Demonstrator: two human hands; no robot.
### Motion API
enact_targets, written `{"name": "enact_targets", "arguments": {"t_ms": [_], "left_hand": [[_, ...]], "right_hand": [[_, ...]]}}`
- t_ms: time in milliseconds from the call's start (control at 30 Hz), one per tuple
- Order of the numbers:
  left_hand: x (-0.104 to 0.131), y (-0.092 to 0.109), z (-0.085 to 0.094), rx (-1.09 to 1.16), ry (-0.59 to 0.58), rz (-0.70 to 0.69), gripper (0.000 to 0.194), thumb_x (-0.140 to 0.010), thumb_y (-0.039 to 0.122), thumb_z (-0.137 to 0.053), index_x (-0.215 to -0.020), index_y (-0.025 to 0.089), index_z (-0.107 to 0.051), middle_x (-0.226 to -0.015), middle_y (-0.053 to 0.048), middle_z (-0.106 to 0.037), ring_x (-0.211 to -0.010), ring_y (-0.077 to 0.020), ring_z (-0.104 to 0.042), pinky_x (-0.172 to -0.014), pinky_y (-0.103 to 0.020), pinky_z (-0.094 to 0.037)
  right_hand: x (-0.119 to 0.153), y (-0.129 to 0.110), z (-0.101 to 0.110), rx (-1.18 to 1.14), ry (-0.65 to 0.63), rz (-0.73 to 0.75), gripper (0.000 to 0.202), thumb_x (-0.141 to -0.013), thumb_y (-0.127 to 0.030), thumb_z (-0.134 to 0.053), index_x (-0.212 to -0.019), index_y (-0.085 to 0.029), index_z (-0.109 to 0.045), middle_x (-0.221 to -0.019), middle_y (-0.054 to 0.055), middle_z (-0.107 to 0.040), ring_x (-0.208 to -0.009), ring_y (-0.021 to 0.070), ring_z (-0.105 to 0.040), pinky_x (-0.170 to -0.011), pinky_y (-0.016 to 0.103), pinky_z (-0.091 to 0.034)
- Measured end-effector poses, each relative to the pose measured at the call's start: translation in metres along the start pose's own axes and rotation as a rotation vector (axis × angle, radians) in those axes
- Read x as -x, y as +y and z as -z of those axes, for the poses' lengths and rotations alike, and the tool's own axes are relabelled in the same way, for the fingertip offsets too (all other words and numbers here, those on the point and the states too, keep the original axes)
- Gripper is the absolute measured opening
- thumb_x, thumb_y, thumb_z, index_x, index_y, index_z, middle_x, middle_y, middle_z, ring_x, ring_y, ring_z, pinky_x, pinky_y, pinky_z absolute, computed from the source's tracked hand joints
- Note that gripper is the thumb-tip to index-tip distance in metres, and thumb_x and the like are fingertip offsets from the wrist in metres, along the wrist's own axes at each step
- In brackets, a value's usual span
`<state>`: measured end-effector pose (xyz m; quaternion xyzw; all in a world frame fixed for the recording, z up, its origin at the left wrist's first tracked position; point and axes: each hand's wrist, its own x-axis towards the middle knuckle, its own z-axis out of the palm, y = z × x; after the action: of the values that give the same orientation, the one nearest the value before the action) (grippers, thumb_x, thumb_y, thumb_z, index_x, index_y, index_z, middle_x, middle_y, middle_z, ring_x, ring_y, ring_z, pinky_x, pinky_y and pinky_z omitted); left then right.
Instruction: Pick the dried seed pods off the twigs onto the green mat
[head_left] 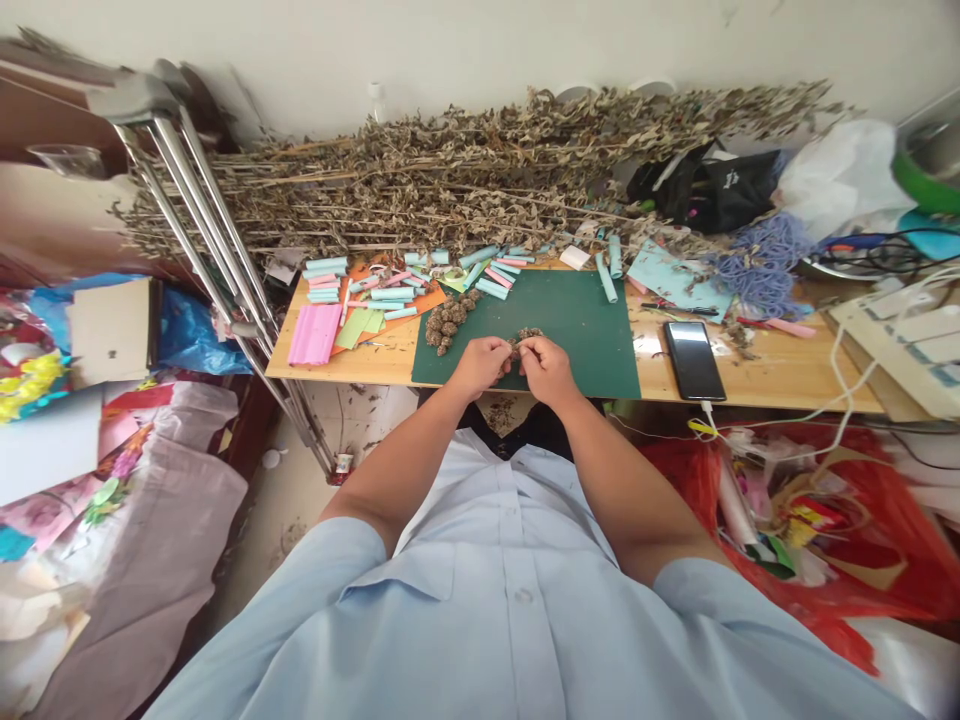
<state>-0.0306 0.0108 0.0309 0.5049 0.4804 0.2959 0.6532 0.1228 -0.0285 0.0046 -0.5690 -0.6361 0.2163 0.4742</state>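
Observation:
Over the front edge of a dark green mat (577,320), my left hand (481,366) and my right hand (548,370) are close together with fingers closed. Both pinch a small clump of dried leaves (515,346); much of it is hidden by the fingers. Just behind my right fingers lies a bit of brown dried leaf (530,332). Left of the hands, a pile of rolled brown leaf balls (448,322) rests on the mat. Small rolled paper tubes (392,294) in blue and pink lie beyond the mat's left side.
Long bundles of dried leafy stalks (420,190) fill the back of the wooden table (802,375). A phone (694,360) charges at the right, near blue string (765,265). Metal crutches (202,215) lean at the left. A red bag (892,530) stands below right.

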Motion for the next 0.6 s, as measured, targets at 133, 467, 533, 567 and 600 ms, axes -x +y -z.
{"name": "enact_targets", "arguments": {"t_ms": [133, 467, 533, 567, 600], "left_hand": [[-0.0013, -0.0008, -0.0013, 0.006, 0.020, 0.008, 0.013, -0.081, 0.029, -0.058, -0.074, 0.017, -0.060, -0.056, 0.002, -0.054, -0.040, -0.0057, -0.036, -0.041, -0.022, -0.023], [-0.0035, -0.0026, -0.0035, -0.068, 0.090, 0.014, 0.015, -0.080, 0.028, -0.057, -0.068, 0.018, -0.060, -0.055, 0.000, -0.053, -0.040, -0.0068, -0.035, -0.041, -0.024, -0.022], [-0.0028, -0.0006, -0.0031, -0.040, 0.082, 0.026, 0.015, -0.080, 0.028, -0.058, -0.068, 0.018, -0.060, -0.056, 0.000, -0.053, -0.040, -0.0071, -0.036, -0.041, -0.024, -0.023], [-0.0022, 0.0007, -0.0028, -0.017, 0.073, 0.038, 0.015, -0.080, 0.028, -0.059, -0.069, 0.018, -0.059, -0.056, 0.000, -0.053, -0.041, -0.0073, -0.037, -0.042, -0.023, -0.023], [-0.0016, 0.0020, -0.0026, 0.009, 0.060, 0.052, 0.015, -0.080, 0.029, -0.060, -0.070, 0.018, -0.059, -0.057, -0.001, -0.053, -0.041, -0.0075, -0.038, -0.042, -0.023, -0.023]], "right_hand": [[-0.0006, 0.0023, -0.0018, -0.001, 0.091, -0.047, 0.022, -0.098, -0.036, -0.053, -0.089, -0.022, -0.068, -0.063, -0.001, -0.062, -0.064, 0.0188, -0.061, -0.072, 0.035, -0.052], [0.0021, 0.0079, -0.0075, 0.121, 0.018, 0.203, 0.029, -0.103, -0.035, -0.046, -0.104, -0.022, -0.071, -0.102, 0.012, -0.075, -0.096, 0.0247, -0.069, -0.090, 0.043, -0.056], [0.0029, 0.0088, -0.0082, 0.130, 0.014, 0.220, 0.028, -0.102, -0.035, -0.047, -0.106, -0.022, -0.071, -0.102, 0.012, -0.074, -0.097, 0.0252, -0.069, -0.090, 0.043, -0.057], [0.0031, 0.0091, -0.0086, 0.138, 0.018, 0.223, 0.027, -0.102, -0.035, -0.048, -0.106, -0.022, -0.071, -0.101, 0.012, -0.074, -0.096, 0.0253, -0.069, -0.089, 0.043, -0.057], [0.0031, 0.0093, -0.0089, 0.146, 0.023, 0.222, 0.026, -0.102, -0.036, -0.049, -0.105, -0.022, -0.071, -0.100, 0.011, -0.074, -0.095, 0.0252, -0.069, -0.089, 0.043, -0.057]]}}
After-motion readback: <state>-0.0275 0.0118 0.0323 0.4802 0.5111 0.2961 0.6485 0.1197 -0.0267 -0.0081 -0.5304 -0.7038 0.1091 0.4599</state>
